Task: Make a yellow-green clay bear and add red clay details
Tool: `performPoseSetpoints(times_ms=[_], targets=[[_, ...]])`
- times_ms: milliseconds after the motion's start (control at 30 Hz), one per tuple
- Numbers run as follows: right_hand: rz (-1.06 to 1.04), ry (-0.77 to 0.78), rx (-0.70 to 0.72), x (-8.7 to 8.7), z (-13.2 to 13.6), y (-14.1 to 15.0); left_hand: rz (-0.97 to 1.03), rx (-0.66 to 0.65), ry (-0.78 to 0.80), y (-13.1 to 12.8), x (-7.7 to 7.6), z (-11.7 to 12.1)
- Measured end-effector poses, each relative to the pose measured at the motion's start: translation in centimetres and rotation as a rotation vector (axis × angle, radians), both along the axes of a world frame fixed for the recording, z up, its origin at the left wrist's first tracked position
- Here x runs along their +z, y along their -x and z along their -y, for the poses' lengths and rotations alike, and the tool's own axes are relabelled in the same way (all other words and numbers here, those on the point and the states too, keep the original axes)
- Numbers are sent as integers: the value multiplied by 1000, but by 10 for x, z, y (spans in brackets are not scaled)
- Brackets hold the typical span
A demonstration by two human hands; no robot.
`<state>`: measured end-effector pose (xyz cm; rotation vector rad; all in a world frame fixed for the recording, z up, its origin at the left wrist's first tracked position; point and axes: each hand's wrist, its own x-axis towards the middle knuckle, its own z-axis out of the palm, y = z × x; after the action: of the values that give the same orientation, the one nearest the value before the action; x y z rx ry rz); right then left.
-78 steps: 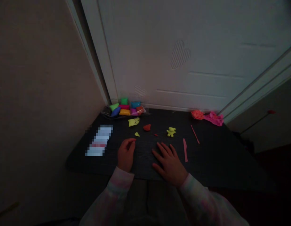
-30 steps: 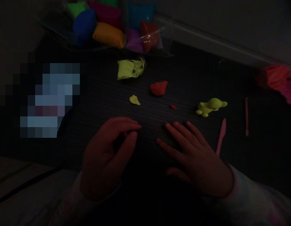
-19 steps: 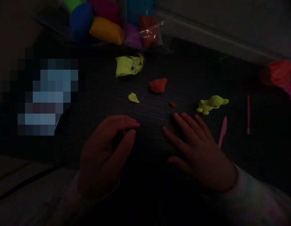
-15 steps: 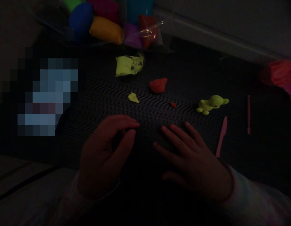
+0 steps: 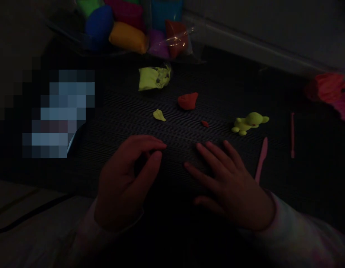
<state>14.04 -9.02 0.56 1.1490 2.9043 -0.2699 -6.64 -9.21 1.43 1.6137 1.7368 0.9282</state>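
My left hand (image 5: 130, 178) rests on its side on the dark table, fingers curved and a small gap between thumb and fingertips; nothing shows in it. Opposite it, my right hand (image 5: 228, 182) lies palm down with its fingers spread. Whatever may be under that palm is hidden. Beyond the hands are a flat yellow clay scrap (image 5: 159, 115), a small red clay bit (image 5: 205, 124) and a larger red clay lump (image 5: 188, 101). A yellow clay animal figure (image 5: 249, 123) lies past my right fingertips. A pink modelling knife (image 5: 262, 158) is beside my right hand, partly covered by it.
An opened pack of yellow clay (image 5: 150, 78) lies farther back. Behind it is a clear bag with several coloured clay packs (image 5: 128, 37). To the right are a thin pink tool (image 5: 292, 136) and a crumpled red-pink item (image 5: 330, 88). A blurred-out lit screen (image 5: 63, 111) is at left.
My right hand has slid slightly forward over the table, fingers still spread. My left hand keeps its curved pose. The view has shifted a little; the clay pieces and tools lie as before.
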Motion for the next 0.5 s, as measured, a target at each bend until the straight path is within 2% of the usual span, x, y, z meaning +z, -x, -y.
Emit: performPoseSetpoints(times_ms=[67, 200, 333, 500], targets=[[4, 15, 30, 0, 0, 0, 3, 1, 0, 0, 0, 0], [20, -4, -72, 1, -1, 0, -8, -14, -9, 0, 0, 0], [0, 21, 27, 1, -1, 0, -1, -11, -2, 0, 0, 0], [15, -12, -61, 0, -1, 1, -3, 12, 12, -1, 1, 0]])
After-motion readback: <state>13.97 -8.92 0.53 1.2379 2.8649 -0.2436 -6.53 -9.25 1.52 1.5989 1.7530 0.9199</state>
